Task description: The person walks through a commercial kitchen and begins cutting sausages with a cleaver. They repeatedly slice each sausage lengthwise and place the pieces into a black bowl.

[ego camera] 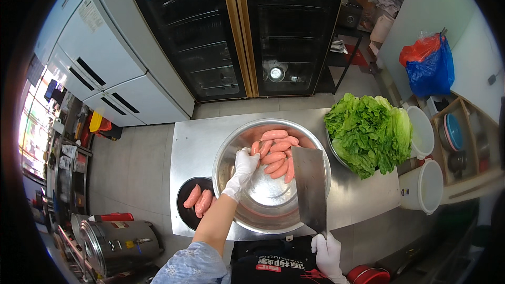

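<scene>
A wide steel basin [272,223] stands on the steel table, with a heap of pink raw sausages [273,157] against its far side. My left hand [245,167], in a white glove, reaches into the basin with its fingers around a sausage at the heap's left edge. In my right hand [328,250], also gloved in white, is the handle of a broad cleaver [311,185]; its blade lies over the basin's right side and hides part of it. Left of the basin, a black bowl [184,215] holds several larger sausages [203,201], partly hidden by my left forearm.
The steel table [191,142] bears a heap of green lettuce [365,136] in a bowl at right. White buckets [428,185] stand past its right edge. Glass-door cabinets [292,39] and a fridge [98,55] stand beyond. A lidded steel pot [122,242] is at lower left.
</scene>
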`<state>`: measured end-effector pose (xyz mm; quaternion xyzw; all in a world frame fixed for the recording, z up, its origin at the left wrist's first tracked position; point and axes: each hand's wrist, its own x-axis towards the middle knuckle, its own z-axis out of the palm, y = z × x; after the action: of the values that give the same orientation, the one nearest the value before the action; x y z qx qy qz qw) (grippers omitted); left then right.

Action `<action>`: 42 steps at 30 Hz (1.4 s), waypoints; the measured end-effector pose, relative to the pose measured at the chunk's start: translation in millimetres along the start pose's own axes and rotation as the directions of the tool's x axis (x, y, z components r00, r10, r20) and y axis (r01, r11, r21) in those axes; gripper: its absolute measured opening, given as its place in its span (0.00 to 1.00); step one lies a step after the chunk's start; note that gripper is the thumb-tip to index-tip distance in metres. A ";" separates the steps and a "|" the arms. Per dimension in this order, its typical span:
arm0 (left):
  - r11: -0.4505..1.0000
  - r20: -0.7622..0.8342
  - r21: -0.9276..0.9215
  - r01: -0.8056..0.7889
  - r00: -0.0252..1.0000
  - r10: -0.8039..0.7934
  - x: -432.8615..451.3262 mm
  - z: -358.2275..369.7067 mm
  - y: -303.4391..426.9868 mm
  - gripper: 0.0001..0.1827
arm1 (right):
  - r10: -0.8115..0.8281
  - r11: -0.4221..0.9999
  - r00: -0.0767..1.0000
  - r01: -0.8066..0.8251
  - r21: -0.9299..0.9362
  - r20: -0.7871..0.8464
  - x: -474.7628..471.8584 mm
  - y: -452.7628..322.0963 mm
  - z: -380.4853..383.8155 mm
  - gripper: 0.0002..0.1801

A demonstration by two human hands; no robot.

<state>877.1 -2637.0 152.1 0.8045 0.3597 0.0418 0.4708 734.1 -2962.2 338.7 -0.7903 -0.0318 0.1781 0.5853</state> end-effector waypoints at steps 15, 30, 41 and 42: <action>0.442 0.285 -0.865 0.239 0.958 0.040 -145.7 -83.7 2.2 0.12 | -0.095 0.995 0.964 0.099 -0.007 0.249 24.0 -2.5 27.5 0.11; 0.569 0.252 -0.803 0.177 0.966 0.054 -186.9 -95.9 10.3 0.17 | -0.145 0.978 0.944 0.181 -0.098 0.298 19.1 1.3 34.6 0.09; 0.380 0.195 -0.900 0.212 0.977 -0.083 -175.6 -86.4 8.1 0.18 | -0.154 0.982 0.934 0.181 -0.057 0.322 13.1 0.6 29.4 0.07; 0.397 0.179 -0.895 0.202 0.979 -0.096 -175.5 -86.2 9.1 0.19 | -0.154 0.980 0.932 0.187 -0.073 0.327 11.8 1.9 29.5 0.06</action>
<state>717.6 -2685.5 254.6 0.3862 0.3262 0.1480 0.8500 735.5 -2932.8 326.6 -0.7742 -0.2040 0.2506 0.5443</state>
